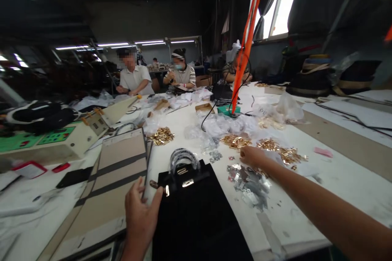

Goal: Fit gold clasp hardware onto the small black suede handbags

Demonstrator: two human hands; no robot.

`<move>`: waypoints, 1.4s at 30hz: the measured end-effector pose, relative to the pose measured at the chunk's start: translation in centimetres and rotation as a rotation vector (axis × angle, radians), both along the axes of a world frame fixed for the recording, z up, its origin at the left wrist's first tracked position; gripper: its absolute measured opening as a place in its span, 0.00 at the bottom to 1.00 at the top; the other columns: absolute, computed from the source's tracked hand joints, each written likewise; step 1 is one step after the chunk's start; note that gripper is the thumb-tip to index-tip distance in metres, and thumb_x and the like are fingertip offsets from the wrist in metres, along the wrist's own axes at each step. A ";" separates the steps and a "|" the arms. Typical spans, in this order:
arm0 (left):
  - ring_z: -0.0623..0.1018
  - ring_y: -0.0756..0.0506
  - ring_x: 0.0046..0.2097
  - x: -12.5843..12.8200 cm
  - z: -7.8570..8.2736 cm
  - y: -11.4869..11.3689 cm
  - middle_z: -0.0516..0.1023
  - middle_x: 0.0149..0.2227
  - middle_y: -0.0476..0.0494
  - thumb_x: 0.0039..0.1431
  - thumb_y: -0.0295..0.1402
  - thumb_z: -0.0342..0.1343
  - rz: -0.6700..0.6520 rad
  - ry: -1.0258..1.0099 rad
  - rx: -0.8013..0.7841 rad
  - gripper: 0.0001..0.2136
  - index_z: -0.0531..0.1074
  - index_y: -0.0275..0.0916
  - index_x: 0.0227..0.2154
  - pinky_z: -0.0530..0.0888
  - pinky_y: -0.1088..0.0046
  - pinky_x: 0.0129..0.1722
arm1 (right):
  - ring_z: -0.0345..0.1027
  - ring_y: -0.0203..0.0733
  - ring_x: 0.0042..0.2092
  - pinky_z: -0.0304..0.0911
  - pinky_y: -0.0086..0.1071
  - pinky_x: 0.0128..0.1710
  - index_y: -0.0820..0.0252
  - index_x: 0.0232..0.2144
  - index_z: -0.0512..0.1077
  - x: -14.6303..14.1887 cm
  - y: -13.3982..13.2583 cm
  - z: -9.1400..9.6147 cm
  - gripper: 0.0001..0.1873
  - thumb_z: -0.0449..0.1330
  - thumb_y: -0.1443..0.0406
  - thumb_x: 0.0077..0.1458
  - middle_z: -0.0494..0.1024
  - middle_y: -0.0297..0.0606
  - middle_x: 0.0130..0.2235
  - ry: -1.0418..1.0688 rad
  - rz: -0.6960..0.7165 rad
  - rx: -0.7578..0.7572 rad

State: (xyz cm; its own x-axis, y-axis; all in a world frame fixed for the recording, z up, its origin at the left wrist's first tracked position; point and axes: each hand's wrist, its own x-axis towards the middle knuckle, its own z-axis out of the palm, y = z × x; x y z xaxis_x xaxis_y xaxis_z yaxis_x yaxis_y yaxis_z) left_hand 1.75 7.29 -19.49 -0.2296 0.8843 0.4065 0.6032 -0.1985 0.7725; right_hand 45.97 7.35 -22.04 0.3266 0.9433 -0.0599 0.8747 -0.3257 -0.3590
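Note:
A black handbag lies in front of me, its clear-wrapped handles at the far end and gold metal fittings on its upper part. My left hand is at the bag's left edge, thumb and fingers apart, the thumb beside a strap end with a gold plate. My right hand is stretched out over the table with curled fingers, at the edge of a pile of gold metal pieces. Whatever its fingertips pinch is hidden. Below it are scattered silver metal plates.
Grey-beige boards with black strips lie left of the bag, beside a cream machine. More gold pieces and plastic bags lie at right. An orange strap hangs over a green box. Several people sit beyond.

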 end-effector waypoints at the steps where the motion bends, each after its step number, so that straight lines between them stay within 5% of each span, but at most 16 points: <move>1: 0.75 0.31 0.56 0.2 0.9 -0.2 0.73 0.56 0.32 0.56 0.52 0.61 -0.027 0.125 0.136 0.36 0.66 0.36 0.62 0.77 0.49 0.52 | 0.75 0.46 0.37 0.63 0.34 0.36 0.61 0.29 0.75 -0.3 -0.3 0.4 0.03 0.67 0.70 0.51 0.81 0.41 0.33 0.022 -0.003 0.037; 4: 0.73 0.38 0.58 1.9 3.1 -0.7 0.74 0.57 0.37 0.66 0.38 0.56 -0.360 0.450 0.294 0.21 0.68 0.42 0.60 0.73 0.56 0.58 | 0.74 0.42 0.36 0.62 0.32 0.34 0.59 0.33 0.74 -3.0 -1.9 1.8 0.05 0.62 0.63 0.57 0.81 0.39 0.34 0.133 -0.003 0.181; 6: 0.74 0.39 0.57 3.8 4.0 -0.8 0.77 0.55 0.40 0.65 0.34 0.57 -0.566 0.658 0.213 0.17 0.71 0.44 0.56 0.72 0.57 0.58 | 0.73 0.41 0.33 0.63 0.32 0.32 0.57 0.33 0.73 -6.7 -3.4 2.7 0.10 0.62 0.56 0.58 0.80 0.36 0.32 0.399 0.023 0.290; 10: 0.73 0.32 0.56 7.1 4.7 0.3 0.79 0.49 0.37 0.62 0.36 0.61 -0.731 0.960 -0.009 0.11 0.77 0.40 0.46 0.68 0.48 0.56 | 0.73 0.43 0.33 0.67 0.33 0.33 0.54 0.35 0.74 -16.3 -6.4 2.4 0.09 0.66 0.59 0.52 0.79 0.32 0.31 0.984 0.180 0.367; 15: 0.77 0.34 0.49 8.4 4.9 3.0 0.80 0.40 0.37 0.58 0.32 0.60 -0.838 0.953 -0.181 0.03 0.77 0.39 0.34 0.70 0.56 0.50 | 0.74 0.49 0.37 0.67 0.40 0.39 0.50 0.31 0.76 -22.7 -7.6 -0.1 0.07 0.64 0.69 0.52 0.80 0.34 0.33 0.859 0.257 0.365; 19: 0.80 0.38 0.38 9.0 4.9 5.2 0.82 0.33 0.42 0.51 0.30 0.60 -0.910 0.801 -0.359 0.02 0.76 0.40 0.30 0.72 0.64 0.37 | 0.75 0.49 0.40 0.66 0.40 0.41 0.49 0.33 0.76 -23.0 -7.4 -1.0 0.08 0.64 0.70 0.54 0.80 0.33 0.37 0.733 0.338 0.426; 22: 0.81 0.43 0.30 9.8 4.8 6.4 0.83 0.29 0.48 0.51 0.28 0.59 -1.003 0.613 -0.516 0.15 0.77 0.39 0.44 0.72 0.71 0.29 | 0.76 0.46 0.41 0.67 0.38 0.43 0.51 0.35 0.76 -23.3 -6.9 -1.3 0.08 0.64 0.71 0.55 0.81 0.32 0.38 0.715 0.351 0.459; 25: 0.83 0.45 0.31 11.0 5.2 6.9 0.85 0.33 0.44 0.60 0.32 0.55 -1.061 0.412 -0.570 0.19 0.72 0.36 0.54 0.76 0.72 0.31 | 0.76 0.46 0.42 0.68 0.38 0.44 0.52 0.36 0.77 -24.2 -6.1 -1.3 0.07 0.64 0.70 0.58 0.82 0.34 0.39 0.628 0.374 0.541; 29: 0.84 0.47 0.39 11.6 5.4 7.2 0.85 0.42 0.41 0.68 0.38 0.48 -1.043 0.266 -0.502 0.18 0.69 0.37 0.56 0.78 0.71 0.39 | 0.73 0.52 0.51 0.65 0.44 0.54 0.52 0.35 0.79 -24.3 -4.6 -0.6 0.04 0.64 0.67 0.59 0.82 0.38 0.42 0.533 0.414 0.606; 35: 0.80 0.40 0.47 9.2 2.6 6.9 0.82 0.44 0.40 0.64 0.37 0.52 -0.863 0.422 -0.282 0.11 0.76 0.39 0.42 0.75 0.61 0.50 | 0.76 0.45 0.36 0.69 0.36 0.39 0.55 0.37 0.77 -19.2 -2.1 0.2 0.10 0.64 0.57 0.57 0.82 0.35 0.34 0.799 -0.002 0.461; 42: 0.77 0.32 0.50 9.1 0.8 6.2 0.81 0.45 0.36 0.49 0.45 0.69 -0.882 0.656 -0.182 0.28 0.75 0.37 0.51 0.73 0.57 0.50 | 0.72 0.37 0.26 0.64 0.30 0.28 0.58 0.46 0.76 -14.7 -1.5 1.2 0.19 0.65 0.57 0.52 0.77 0.30 0.29 0.848 0.054 0.252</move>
